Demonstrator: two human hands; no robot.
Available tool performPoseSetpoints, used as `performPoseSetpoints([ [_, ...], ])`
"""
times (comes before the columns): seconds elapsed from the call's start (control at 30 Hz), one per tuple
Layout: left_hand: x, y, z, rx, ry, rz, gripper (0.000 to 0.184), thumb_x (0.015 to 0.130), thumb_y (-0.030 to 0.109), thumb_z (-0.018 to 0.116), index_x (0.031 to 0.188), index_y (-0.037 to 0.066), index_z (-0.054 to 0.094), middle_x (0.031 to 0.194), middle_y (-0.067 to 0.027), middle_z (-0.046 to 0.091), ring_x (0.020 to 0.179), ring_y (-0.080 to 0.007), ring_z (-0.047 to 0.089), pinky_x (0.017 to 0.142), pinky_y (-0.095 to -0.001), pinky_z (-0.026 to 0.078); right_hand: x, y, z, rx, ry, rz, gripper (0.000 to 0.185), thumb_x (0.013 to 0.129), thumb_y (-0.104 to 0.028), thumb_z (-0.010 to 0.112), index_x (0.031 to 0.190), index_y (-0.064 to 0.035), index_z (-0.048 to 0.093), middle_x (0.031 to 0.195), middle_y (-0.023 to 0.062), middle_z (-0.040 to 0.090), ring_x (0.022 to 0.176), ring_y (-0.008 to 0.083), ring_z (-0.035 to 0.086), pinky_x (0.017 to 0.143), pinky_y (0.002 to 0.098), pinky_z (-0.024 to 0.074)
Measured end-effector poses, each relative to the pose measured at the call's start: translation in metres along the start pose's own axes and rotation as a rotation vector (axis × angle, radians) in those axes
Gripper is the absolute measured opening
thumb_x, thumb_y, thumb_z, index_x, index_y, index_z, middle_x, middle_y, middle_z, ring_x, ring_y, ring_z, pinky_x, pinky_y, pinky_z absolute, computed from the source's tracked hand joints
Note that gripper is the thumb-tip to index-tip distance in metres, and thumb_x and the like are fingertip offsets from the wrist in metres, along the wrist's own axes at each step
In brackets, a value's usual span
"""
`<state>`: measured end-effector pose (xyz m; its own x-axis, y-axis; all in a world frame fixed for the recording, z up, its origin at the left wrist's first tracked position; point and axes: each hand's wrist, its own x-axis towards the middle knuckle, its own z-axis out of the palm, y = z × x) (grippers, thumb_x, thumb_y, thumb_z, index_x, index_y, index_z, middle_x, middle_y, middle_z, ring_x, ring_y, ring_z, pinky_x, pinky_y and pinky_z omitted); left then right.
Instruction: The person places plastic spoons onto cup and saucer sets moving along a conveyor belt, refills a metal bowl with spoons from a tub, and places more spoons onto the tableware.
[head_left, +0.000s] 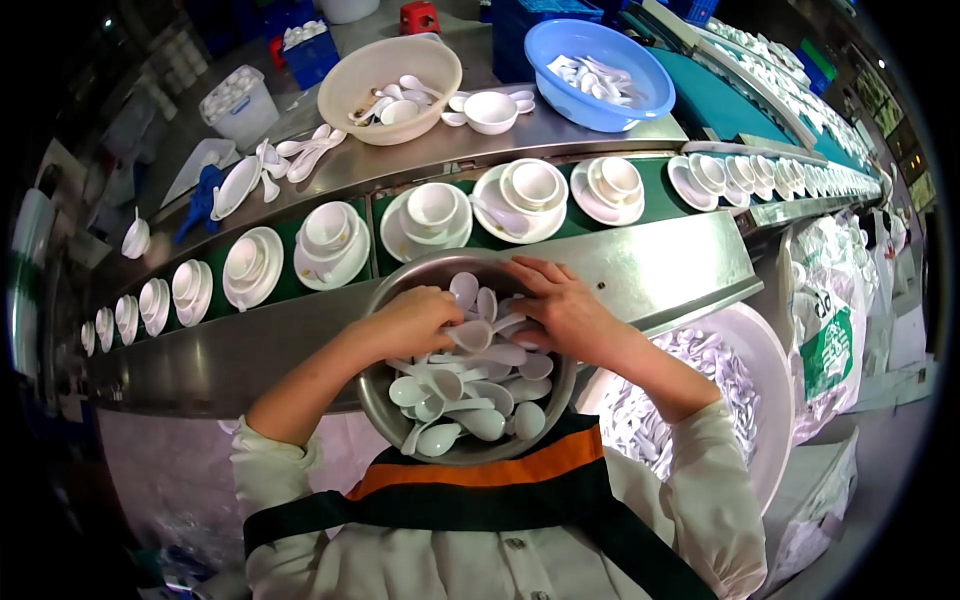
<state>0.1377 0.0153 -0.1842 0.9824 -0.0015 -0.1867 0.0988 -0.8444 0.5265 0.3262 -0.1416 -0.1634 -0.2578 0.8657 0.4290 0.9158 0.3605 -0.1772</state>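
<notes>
A metal bowl (371,405) full of white soup spoons (485,424) sits in front of my body. Both hands reach into its far half. My left hand (418,322) is closed, its curled fingers against the spoons on the left side. My right hand (562,308) lies over the right rim, its fingers bent around spoon handles. Between the hands, one white spoon (470,335) has its bowl by my left fingertips and its handle toward my right fingers. My fingertips are partly hidden among the spoons.
Beyond the bowl, a green conveyor (376,222) carries sets of white dishes (433,210). A beige basin (330,95) and a blue basin (600,118) with spoons stand on the steel ledge behind. At right is a large tub (778,400) of wrapped-looking spoons, near a plastic sack (828,320).
</notes>
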Motion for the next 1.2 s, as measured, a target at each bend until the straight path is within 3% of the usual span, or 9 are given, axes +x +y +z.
performPoseSetpoints([
  [0.13,0.001,0.01,-0.016,-0.169,0.189,0.053,0.02,0.067,0.014,0.068,0.074,0.001,0.055,0.074,-0.0089,0.051,0.072,-0.0263,0.052,0.065,-0.0333,0.041,-0.005,-0.002,-0.01,0.058,-0.062,0.019,0.032,0.067,-0.016,0.069,0.095,-0.0048,0.062,0.1,0.0109,0.061,0.092,0.0231,0.058,0.078,0.0335,0.0472],
  [0.2,-0.004,0.013,-0.031,-0.364,0.161,-0.083,0.015,0.076,0.014,0.063,0.079,0.001,0.056,0.069,-0.0067,0.054,0.064,-0.0123,0.053,0.059,-0.027,0.042,-0.012,0.003,-0.024,0.163,-0.068,0.074,0.029,0.069,-0.014,0.069,0.094,-0.0033,0.062,0.095,0.0113,0.062,0.087,0.023,0.06,0.075,0.032,0.0483],
  [0.27,-0.007,0.013,-0.034,-0.855,0.266,-0.169,0.014,0.083,0.015,0.059,0.081,0.001,0.055,0.068,-0.0029,0.056,0.065,-0.0063,0.053,0.057,-0.0232,0.041,-0.02,0.015,-0.038,0.609,-0.01,0.636,0.023,0.075,-0.012,0.067,0.094,-0.0015,0.061,0.087,0.0085,0.063,0.077,0.0165,0.061,0.068,0.0255,0.049],
  [0.4,-0.006,0.002,-0.04,-0.83,0.336,-0.273,0.017,0.086,0.017,0.055,0.081,0.001,0.056,0.057,0.001,0.053,0.051,-0.0043,0.046,0.047,-0.0212,0.036,-0.042,0.083,-0.006,0.698,0.258,0.985,0.018,0.081,-0.013,0.063,0.088,0.0039,0.061,0.073,0.007,0.062,0.062,0.0082,0.057,0.056,0.0209,0.0474],
  [0.53,0.012,0.018,-0.04,-0.713,0.28,-0.262,0.022,0.084,0.02,0.058,0.076,0.0,0.058,0.058,-0.0006,0.054,0.05,-0.0052,0.045,0.046,-0.0232,0.036,-0.053,0.128,0.056,-0.146,0.175,0.863,0.02,0.076,-0.028,0.063,0.078,-0.0083,0.065,0.069,0.0122,0.063,0.065,0.0276,0.061,0.058,0.0377,0.0474],
  [0.8,0.04,0.015,-0.049,-0.463,0.326,-0.248,0.026,0.079,0.022,0.059,0.069,-0.001,0.062,0.058,-0.0064,0.059,0.05,-0.011,0.051,0.049,-0.0273,0.041,-0.012,0.111,0.061,-0.176,0.067,0.766,0.045,0.081,-0.05,0.054,0.086,-0.0078,0.067,0.071,0.014,0.063,0.064,0.0251,0.063,0.055,0.0352,0.049],
  [0.9,0.049,0.015,-0.043,-0.467,0.382,-0.241,0.026,0.078,0.023,0.06,0.067,-0.001,0.062,0.058,-0.0079,0.059,0.051,-0.0137,0.053,0.051,-0.0285,0.043,0.001,0.074,0.024,0.899,0.255,0.685,0.035,0.088,-0.032,0.055,0.104,-0.0014,0.062,0.076,0.0063,0.062,0.062,0.0102,0.055,0.055,0.0247,0.0487],
  [1.13,0.04,0.031,-0.027,0.089,0.749,-0.117,0.046,0.069,0.032,0.071,0.099,0.003,0.052,0.092,-0.0145,0.058,0.086,-0.0318,0.055,0.072,-0.0392,0.044,-0.038,0.097,0.011,0.811,0.234,0.903,0.018,0.084,-0.008,0.059,0.094,0.0058,0.059,0.072,0.0075,0.06,0.057,0.01,0.057,0.052,0.0235,0.0496],
  [1.2,0.019,0.033,-0.016,0.049,0.685,-0.124,0.04,0.066,0.022,0.073,0.097,0.005,0.055,0.083,-0.009,0.054,0.081,-0.0255,0.053,0.069,-0.0359,0.044,-0.072,0.14,0.029,0.714,0.328,0.993,0.016,0.08,-0.002,0.054,0.093,0.0074,0.059,0.069,0.0102,0.061,0.058,0.0144,0.062,0.048,0.026,0.0504],
])
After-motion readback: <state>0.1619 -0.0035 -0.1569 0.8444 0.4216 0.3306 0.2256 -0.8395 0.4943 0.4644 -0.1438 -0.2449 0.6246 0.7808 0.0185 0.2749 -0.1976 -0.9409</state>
